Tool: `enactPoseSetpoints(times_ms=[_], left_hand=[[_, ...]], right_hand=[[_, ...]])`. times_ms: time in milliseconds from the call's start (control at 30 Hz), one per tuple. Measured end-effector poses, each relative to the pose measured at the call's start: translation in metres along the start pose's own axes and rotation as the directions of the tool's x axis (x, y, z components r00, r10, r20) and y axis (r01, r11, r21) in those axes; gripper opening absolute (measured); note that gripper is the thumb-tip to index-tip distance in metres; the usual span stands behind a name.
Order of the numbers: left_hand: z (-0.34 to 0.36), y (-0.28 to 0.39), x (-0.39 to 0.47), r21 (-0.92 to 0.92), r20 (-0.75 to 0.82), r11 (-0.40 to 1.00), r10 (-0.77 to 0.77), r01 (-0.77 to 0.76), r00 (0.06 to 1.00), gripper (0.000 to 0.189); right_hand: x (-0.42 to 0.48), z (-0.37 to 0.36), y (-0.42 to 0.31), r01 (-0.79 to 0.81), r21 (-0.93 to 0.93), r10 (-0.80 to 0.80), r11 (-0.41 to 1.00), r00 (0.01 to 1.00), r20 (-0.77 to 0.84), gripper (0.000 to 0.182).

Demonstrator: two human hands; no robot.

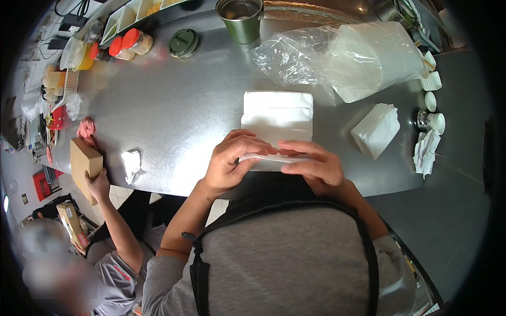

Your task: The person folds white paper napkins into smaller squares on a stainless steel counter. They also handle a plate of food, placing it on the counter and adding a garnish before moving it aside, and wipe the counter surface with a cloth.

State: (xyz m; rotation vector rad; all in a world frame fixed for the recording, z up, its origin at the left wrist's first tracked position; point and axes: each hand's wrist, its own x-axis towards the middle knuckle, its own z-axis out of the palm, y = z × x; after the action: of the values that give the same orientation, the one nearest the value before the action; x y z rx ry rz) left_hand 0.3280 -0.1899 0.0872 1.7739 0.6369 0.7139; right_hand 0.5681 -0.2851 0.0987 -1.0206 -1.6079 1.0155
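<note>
Between my two hands, close to the front edge of the steel counter, is a thin white folded sheet (276,158), perhaps a paper napkin. My left hand (237,158) pinches its left end between thumb and fingers. At its right end, my right hand (316,162) has the sheet between its thumb and fingers. Just beyond my hands a stack of white paper (278,112) lies flat on the counter. A white wrapped packet (375,130) lies to the right, touched by neither hand.
A clear plastic bag of white containers (371,55) lies back right. A green metal cup (242,23) and dark green lid (184,42) stand at the back. Red-lidded jars (137,41) are back left. At left, a co-worker's hand (98,183) holds a cardboard box (85,166).
</note>
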Motion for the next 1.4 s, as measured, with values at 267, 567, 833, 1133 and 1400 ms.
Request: enactPoseSetpoints(times_ms=[267, 567, 833, 1133, 1400], left_hand=[[-0.008, -0.005, -0.007, 0.151, 0.119, 0.983, -0.118, 0.1, 0.986, 0.01], [-0.002, -0.005, 0.006, 0.363, 0.01, 0.93, -0.07, 0.061, 0.998, 0.011], [0.0, -0.005, 0.008, 0.278, 0.109, 0.959, 0.021, -0.05, 0.994, 0.013], [0.01, -0.004, 0.021, 0.405, -0.061, 0.91, -0.071, 0.09, 0.996, 0.014], [0.03, -0.005, 0.005, -0.081, -0.294, 0.916, -0.399, 0.394, 0.868, 0.017]], right_hand=[[-0.011, 0.0, 0.006, 0.013, -0.2, 0.009, 0.98, 0.994, 0.109, 0.032], [-0.016, 0.006, 0.012, -0.085, -0.167, 0.094, 0.982, 0.995, 0.046, 0.05], [-0.015, 0.007, 0.015, -0.119, -0.068, 0.117, 0.991, 0.992, -0.042, 0.053], [-0.02, 0.008, 0.013, -0.304, -0.048, 0.292, 0.952, 0.942, -0.166, 0.046], [-0.015, 0.009, 0.002, -0.472, 0.187, 0.505, 0.862, 0.832, -0.229, 0.045]])
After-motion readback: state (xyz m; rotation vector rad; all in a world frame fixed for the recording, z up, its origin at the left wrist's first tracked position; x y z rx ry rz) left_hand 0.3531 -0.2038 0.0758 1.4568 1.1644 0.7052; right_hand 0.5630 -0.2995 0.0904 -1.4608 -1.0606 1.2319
